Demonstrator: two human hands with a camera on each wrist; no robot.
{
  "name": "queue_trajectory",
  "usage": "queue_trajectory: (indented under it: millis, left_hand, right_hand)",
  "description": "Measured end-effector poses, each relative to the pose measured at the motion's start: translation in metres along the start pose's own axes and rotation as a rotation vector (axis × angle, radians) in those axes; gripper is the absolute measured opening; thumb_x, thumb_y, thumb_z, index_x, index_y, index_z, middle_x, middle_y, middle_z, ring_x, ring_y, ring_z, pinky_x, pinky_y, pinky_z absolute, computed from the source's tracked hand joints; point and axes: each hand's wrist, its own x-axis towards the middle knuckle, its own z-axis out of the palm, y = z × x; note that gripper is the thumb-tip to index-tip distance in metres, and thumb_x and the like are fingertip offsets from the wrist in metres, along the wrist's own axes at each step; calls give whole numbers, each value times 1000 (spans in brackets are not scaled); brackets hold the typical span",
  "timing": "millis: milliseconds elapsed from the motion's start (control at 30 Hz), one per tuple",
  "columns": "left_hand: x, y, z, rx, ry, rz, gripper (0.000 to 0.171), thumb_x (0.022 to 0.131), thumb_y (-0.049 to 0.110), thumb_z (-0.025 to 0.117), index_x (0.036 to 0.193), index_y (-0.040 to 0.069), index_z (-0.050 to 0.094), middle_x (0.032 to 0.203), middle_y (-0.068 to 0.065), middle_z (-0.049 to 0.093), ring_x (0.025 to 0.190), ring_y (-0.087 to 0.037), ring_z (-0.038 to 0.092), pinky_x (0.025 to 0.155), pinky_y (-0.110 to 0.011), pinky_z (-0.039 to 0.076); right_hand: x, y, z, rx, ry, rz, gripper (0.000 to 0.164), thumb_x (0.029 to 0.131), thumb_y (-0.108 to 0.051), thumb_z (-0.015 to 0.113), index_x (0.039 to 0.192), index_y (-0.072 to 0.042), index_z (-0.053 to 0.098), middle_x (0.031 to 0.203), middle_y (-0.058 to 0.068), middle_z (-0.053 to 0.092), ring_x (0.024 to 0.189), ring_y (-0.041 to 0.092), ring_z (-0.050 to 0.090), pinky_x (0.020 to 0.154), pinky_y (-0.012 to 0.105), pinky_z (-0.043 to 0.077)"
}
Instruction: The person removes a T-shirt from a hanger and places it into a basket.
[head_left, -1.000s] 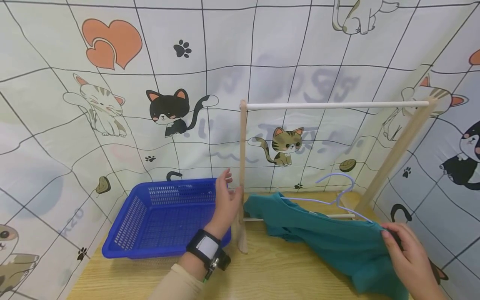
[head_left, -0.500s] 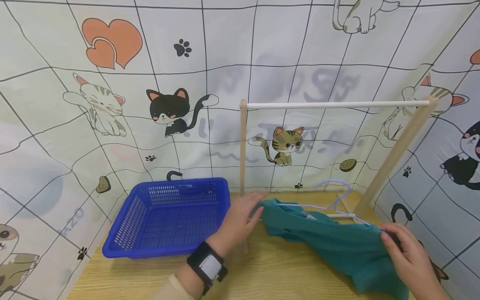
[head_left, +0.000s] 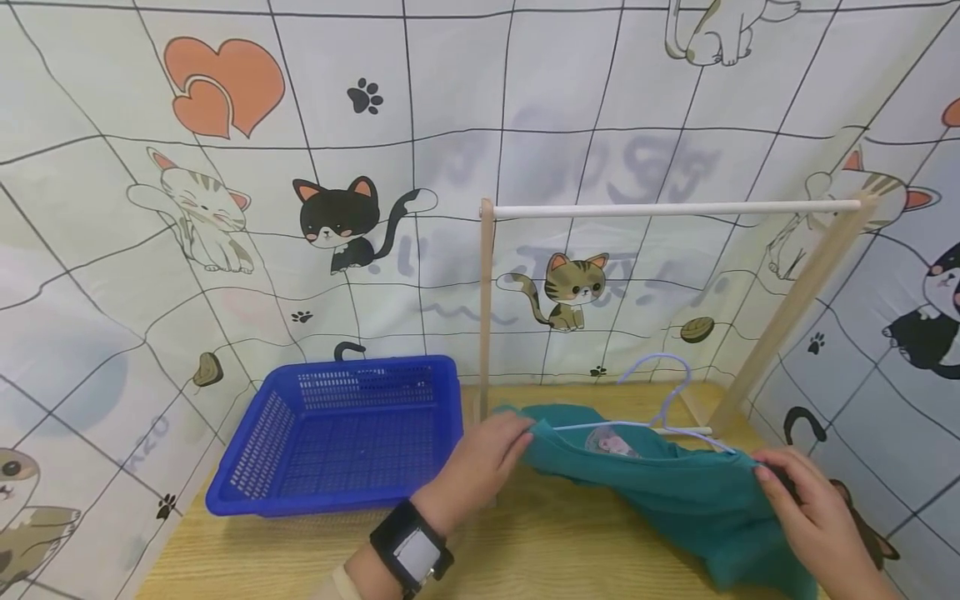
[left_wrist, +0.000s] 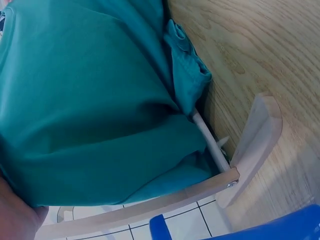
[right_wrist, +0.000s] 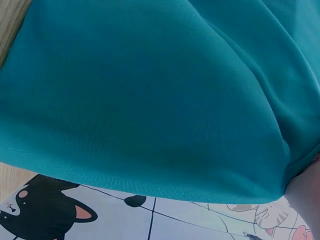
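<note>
A teal T-shirt [head_left: 660, 492] hangs spread between both hands, with a lilac wire hanger [head_left: 663, 408] inside its neck opening. The hanger's hook stands above the collar, and a printed label shows inside the neck. My left hand [head_left: 476, 467] pinches the shirt at the left shoulder, by that end of the hanger. At the right shoulder, my right hand [head_left: 821, 517] holds cloth and hanger end together between thumb and fingers. In the left wrist view, the shirt's sleeve [left_wrist: 190, 75] droops near the rack's lower bar [left_wrist: 210, 142]. Cloth hides most fingertips in both wrist views.
A wooden rack with a white top rod [head_left: 675, 210] stands behind the shirt. Left of it, a blue plastic basket [head_left: 330, 506] sits on the wood-grain table [head_left: 570, 550]. A cat-print sheet [head_left: 450, 100] covers the walls behind and beside.
My left hand has moved from beside the rack's left post to the right and down, and has taken hold of the shirt's left shoulder. The neck opening is wider; the hanger hook has shifted slightly left.
</note>
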Motion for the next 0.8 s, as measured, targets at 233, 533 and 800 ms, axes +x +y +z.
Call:
queue_trajectory:
  millis: [233,533,800]
  left_hand:
    - [-5,6,-2,-29,-26,-53,31,104,33,31,114,20,57,101,11,58,97,-2,55,85,-20,50]
    - [-18,12,-6,-5,53,-56,26,103,30,38,104,19,61,88,11,60,82,-2,59,74,-20,51]
    - [-37,18,-14,-70,93,-85,19,101,26,45,101,16,62,78,11,53,69,0,48,65,-17,47]
  right_hand:
    - [0,1,1,-14,-11,26,14,97,-3,50,108,-3,59,105,-26,47,99,-16,39,79,-2,29]
    - [3,-2,9,-7,23,22,13,95,-2,53,106,-1,60,104,-23,49,99,-17,40,79,-1,29]
    - [8,-5,20,71,58,-61,20,89,9,55,106,1,63,104,-19,53,101,-13,44,84,1,31]
